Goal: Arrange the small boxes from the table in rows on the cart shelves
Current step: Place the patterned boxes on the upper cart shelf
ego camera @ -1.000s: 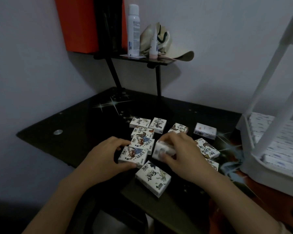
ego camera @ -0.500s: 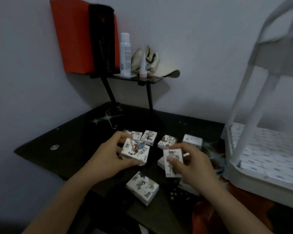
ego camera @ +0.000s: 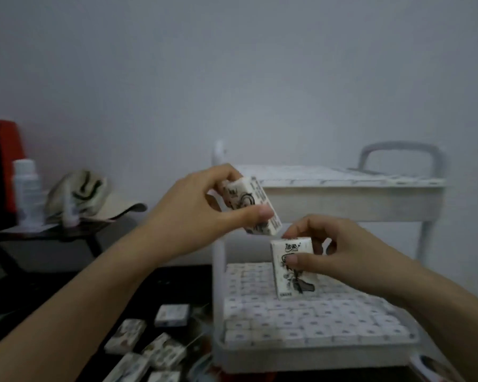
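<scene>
Though dim, white ink-drawn tilted box (ego camera: 249,194) just above upright box (ego camera: 293,285).

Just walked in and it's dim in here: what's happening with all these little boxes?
A person is stocking the white cart. The left hand grips a tilted box in the air; the right hand holds an upright box just below it, in front of the cart. The lower shelf already carries packed rows, and loose boxes lie on the dark table.
</scene>
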Demonstrator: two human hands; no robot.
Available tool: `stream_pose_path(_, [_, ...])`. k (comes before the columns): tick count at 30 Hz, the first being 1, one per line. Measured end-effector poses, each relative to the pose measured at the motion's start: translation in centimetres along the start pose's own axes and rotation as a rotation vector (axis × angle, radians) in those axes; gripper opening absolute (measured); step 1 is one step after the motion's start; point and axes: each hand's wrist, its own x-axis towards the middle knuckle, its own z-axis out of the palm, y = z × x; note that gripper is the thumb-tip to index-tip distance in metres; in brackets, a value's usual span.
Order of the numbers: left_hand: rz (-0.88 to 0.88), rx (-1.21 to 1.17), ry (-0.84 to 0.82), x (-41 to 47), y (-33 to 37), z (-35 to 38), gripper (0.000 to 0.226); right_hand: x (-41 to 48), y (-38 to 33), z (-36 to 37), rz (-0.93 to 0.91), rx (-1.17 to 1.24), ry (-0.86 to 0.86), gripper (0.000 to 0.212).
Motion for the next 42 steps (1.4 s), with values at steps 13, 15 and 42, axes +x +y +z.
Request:
stream_pose_path(13, [0.003, 0.295, -0.09, 18.0, 4.5, 5.7, 0.049, 3.5, -1.4, -16.1, 0.088, 0.032, 0.265, 0.016])
stream_pose_path(15, [-0.023, 0.326, -0.16, 20.2, 4.4, 6.9, 0.048, 4.8, -0.6, -17.9, 0.121, -0.099, 0.309, 0.025])
stream_pose_path(42, [-0.358, 0.077, -0.416, 30.5, 2.8, 15.3, 0.04, 13.1, 5.4, -21.6, 0.131, -1.005, -0.14, 0.029])
